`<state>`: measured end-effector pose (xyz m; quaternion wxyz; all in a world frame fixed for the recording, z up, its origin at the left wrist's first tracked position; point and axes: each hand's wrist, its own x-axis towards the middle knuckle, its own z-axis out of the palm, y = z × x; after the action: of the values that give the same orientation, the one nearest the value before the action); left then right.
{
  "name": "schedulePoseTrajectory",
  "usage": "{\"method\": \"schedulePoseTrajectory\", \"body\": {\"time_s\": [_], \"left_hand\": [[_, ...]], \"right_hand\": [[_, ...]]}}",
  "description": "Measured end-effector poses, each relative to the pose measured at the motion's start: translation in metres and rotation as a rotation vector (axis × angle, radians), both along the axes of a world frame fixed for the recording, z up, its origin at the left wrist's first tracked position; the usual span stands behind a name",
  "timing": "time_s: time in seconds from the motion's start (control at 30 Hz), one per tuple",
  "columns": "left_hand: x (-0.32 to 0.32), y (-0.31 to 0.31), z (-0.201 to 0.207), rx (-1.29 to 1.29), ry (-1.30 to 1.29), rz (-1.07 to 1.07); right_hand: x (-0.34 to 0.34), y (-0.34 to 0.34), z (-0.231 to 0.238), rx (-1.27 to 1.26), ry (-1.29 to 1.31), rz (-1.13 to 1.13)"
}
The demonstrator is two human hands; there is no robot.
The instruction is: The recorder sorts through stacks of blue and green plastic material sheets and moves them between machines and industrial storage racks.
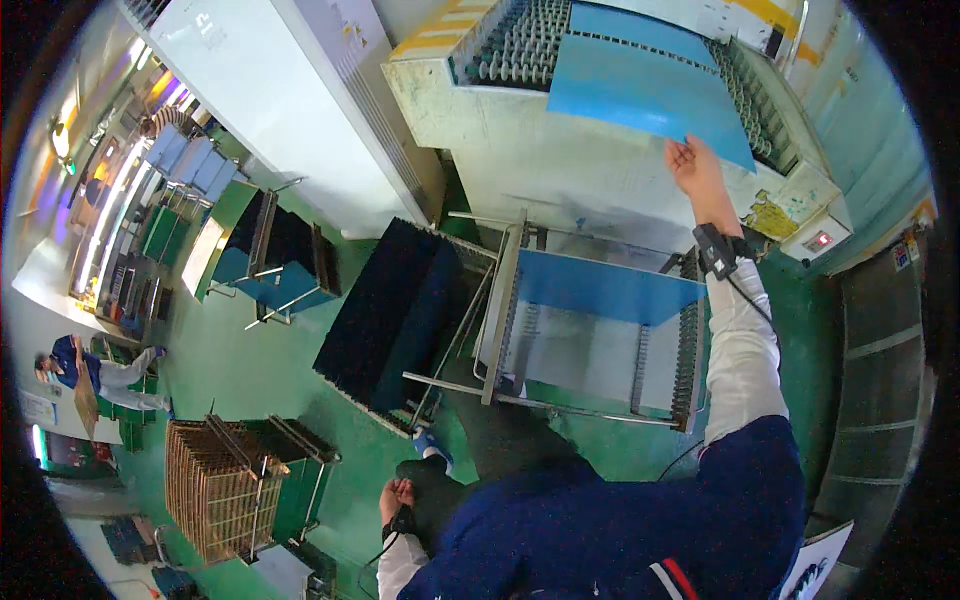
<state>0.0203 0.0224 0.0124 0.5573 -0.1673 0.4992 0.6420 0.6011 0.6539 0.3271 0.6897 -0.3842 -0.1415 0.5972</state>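
A flat blue panel (640,85) lies on the rollers of a conveyor machine (515,50), its near edge overhanging the front. At that edge, toward the right, is my right hand (692,168), its fingers bent and closed on the rim. Below stands a metal rack (500,300) with slotted sides and another blue panel (610,285) upright in it. My left hand (397,497) hangs low beside my leg, fingers curled, with nothing visible in them. A dark strap with a cable is around each wrist.
Left of the rack, a cart full of dark panels (395,310) leans close to my foot. Farther left are a rack of blue panels (275,270) and a rack of brown-edged boards (225,490). Another person (85,375) holds a board at the far left. A grey cabinet (880,420) stands right.
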Motion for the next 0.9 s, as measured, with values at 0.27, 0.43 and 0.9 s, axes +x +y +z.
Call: {"method": "schedulePoseTrajectory", "body": {"time_s": [0.27,0.43,0.9], "left_hand": [[-0.004,-0.002,-0.004,-0.164,-0.044,0.167],[0.001,0.003,-0.003,-0.118,-0.049,0.104],[0.0,-0.008,-0.004,-0.106,-0.029,0.203]], "right_hand": [[-0.036,-0.044,0.01,0.029,-0.434,0.6],[-0.071,-0.111,-0.039,0.276,-1.437,0.971],[-0.101,-0.151,-0.064,0.218,-2.149,0.746]]}}
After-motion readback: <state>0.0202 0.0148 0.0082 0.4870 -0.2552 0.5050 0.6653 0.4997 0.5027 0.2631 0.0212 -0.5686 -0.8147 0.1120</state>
